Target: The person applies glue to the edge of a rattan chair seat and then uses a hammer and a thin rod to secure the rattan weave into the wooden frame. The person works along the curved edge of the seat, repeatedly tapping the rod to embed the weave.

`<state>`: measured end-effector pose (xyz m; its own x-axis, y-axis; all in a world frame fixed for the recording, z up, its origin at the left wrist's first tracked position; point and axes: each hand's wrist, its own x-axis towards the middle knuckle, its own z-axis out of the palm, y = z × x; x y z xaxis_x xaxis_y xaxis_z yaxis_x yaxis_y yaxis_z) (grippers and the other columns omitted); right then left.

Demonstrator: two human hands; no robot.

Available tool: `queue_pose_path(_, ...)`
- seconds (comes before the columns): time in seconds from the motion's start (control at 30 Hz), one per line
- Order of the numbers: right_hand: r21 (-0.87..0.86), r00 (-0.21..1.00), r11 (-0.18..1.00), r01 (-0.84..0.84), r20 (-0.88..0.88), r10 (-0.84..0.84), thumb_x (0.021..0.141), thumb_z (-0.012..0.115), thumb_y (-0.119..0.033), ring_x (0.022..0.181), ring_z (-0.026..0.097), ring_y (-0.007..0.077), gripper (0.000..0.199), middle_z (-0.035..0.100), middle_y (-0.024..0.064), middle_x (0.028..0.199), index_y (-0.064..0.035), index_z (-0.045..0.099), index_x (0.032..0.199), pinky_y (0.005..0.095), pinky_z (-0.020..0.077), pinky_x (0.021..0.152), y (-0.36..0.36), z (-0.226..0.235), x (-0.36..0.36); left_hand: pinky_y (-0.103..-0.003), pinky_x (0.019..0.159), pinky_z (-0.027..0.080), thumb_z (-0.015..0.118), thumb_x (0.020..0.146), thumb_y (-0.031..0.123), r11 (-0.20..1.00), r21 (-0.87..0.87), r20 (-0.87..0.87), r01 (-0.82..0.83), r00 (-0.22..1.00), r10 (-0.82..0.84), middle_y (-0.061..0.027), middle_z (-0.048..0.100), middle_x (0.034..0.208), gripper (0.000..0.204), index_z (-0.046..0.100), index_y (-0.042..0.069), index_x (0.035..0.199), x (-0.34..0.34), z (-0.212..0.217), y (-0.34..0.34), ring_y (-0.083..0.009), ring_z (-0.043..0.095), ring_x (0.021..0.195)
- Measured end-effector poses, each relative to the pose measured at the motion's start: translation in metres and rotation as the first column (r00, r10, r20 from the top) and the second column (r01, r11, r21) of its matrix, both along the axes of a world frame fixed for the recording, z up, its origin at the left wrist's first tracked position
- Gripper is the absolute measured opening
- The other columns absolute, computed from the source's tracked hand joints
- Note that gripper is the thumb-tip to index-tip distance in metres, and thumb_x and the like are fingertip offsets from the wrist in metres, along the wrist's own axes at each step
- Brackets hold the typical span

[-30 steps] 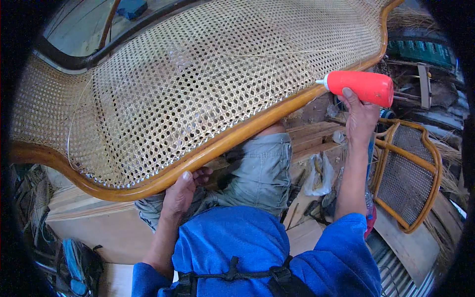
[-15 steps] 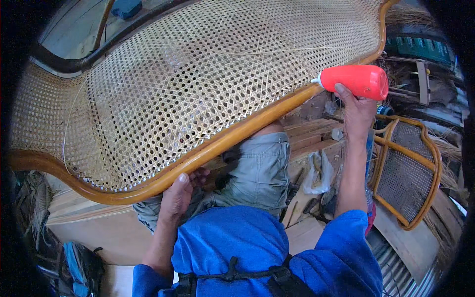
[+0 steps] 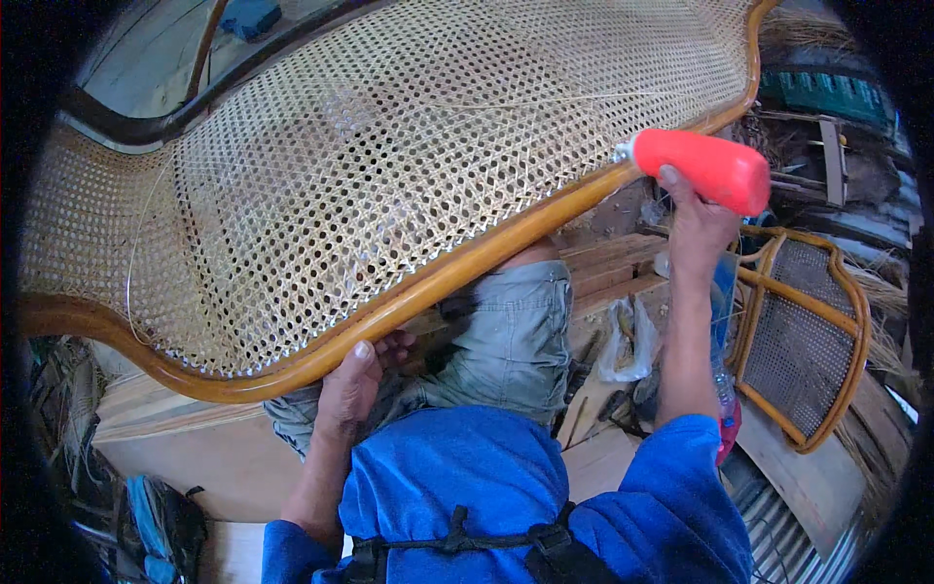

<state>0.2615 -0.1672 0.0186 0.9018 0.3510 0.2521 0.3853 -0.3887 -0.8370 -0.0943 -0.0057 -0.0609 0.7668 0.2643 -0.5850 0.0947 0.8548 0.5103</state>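
Across my lap and beyond lies a large woven cane panel (image 3: 389, 165) set in a curved, varnished wooden frame (image 3: 457, 277). White glue shows in spots along the row of holes beside the frame's near rail. My right hand (image 3: 702, 219) is closed around a red squeeze bottle (image 3: 702, 167), tilted with its pale nozzle (image 3: 624, 153) at the edge of the cane by the rail. My left hand (image 3: 360, 380) grips the near rail from below, thumb on the front and fingers curled behind it. A loose cane strand (image 3: 133, 263) arcs over the panel's left part.
At the right stands a smaller cane-and-wood frame (image 3: 800, 336). A clear plastic bag (image 3: 626, 341) lies on the wooden boards beside my knee. A dark bag with blue (image 3: 161, 526) sits at lower left. A dark curved frame (image 3: 117, 125) adjoins the panel at upper left.
The bottle's base has dropped and swung slightly right, while its nozzle stays near the same place at the rail. My left hand keeps its hold.
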Motion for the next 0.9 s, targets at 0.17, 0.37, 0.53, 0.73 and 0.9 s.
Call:
queue_pose_path(0.17,0.344,0.978,0.933,0.102,-0.205,-0.032,0.075,0.070,-0.001,0.087,0.063,0.0209,0.036,0.062,0.0093,0.101,-0.0014,0.054,0.108,0.0336,0.0557,0.071,0.0006,0.0016,-0.0024,-0.037,0.088,0.040,0.052,0.088,0.036,1.000,-0.021,-0.003,0.005,1.000,-0.005,-0.0108,0.055,0.115,0.050,0.045,0.003,0.125,0.0000,-0.0017,0.0013,-0.0234,0.052,0.107)
queue_pose_path(0.37,0.331,0.963,0.939,0.087,-0.269,0.005,0.075,0.070,-0.002,0.087,0.062,0.0206,0.038,0.061,0.0096,0.102,-0.0016,0.053,0.109,0.0322,0.0559,0.069,-0.0023,0.0026,-0.0057,-0.036,0.089,0.040,0.050,0.089,0.037,0.999,-0.028,-0.024,0.015,1.000,-0.016,-0.0113,0.055,0.117,0.051,0.044,0.002,0.126,-0.0040,-0.0055,0.0008,-0.0236,0.051,0.108)
queue_pose_path(0.53,0.276,0.962,0.958,0.073,-0.273,0.006,0.075,0.071,-0.004,0.085,0.063,0.0187,0.035,0.062,0.0086,0.099,-0.0017,0.056,0.106,0.0310,0.0556,0.069,-0.0023,0.0043,-0.0065,-0.036,0.090,0.039,0.047,0.090,0.038,0.999,-0.002,-0.009,0.037,0.999,-0.037,-0.0113,0.054,0.117,0.051,0.043,0.001,0.126,-0.0018,-0.0014,0.0016,-0.0238,0.051,0.109)
queue_pose_path(0.73,0.247,0.965,0.965,0.082,-0.261,-0.015,0.075,0.071,-0.006,0.083,0.062,0.0165,0.030,0.063,0.0077,0.095,-0.0006,0.058,0.102,0.0295,0.0554,0.067,0.0002,0.0004,-0.0100,-0.036,0.089,0.039,0.048,0.090,0.037,0.999,-0.017,0.007,0.032,0.999,-0.032,-0.0114,0.054,0.118,0.051,0.043,0.002,0.126,-0.0057,-0.0082,0.0007,-0.0240,0.051,0.108)
queue_pose_path(0.9,0.119,0.973,0.992,0.041,-0.232,-0.012,0.076,0.069,-0.001,0.087,0.063,0.0184,0.034,0.062,0.0092,0.100,-0.0013,0.056,0.107,0.0298,0.0552,0.069,-0.0036,-0.0014,-0.0051,-0.036,0.088,0.041,0.050,0.089,0.037,1.000,-0.018,-0.023,0.014,1.000,-0.015,-0.0108,0.055,0.115,0.051,0.044,0.002,0.125,-0.0033,-0.0040,-0.0004,-0.0242,0.052,0.107)
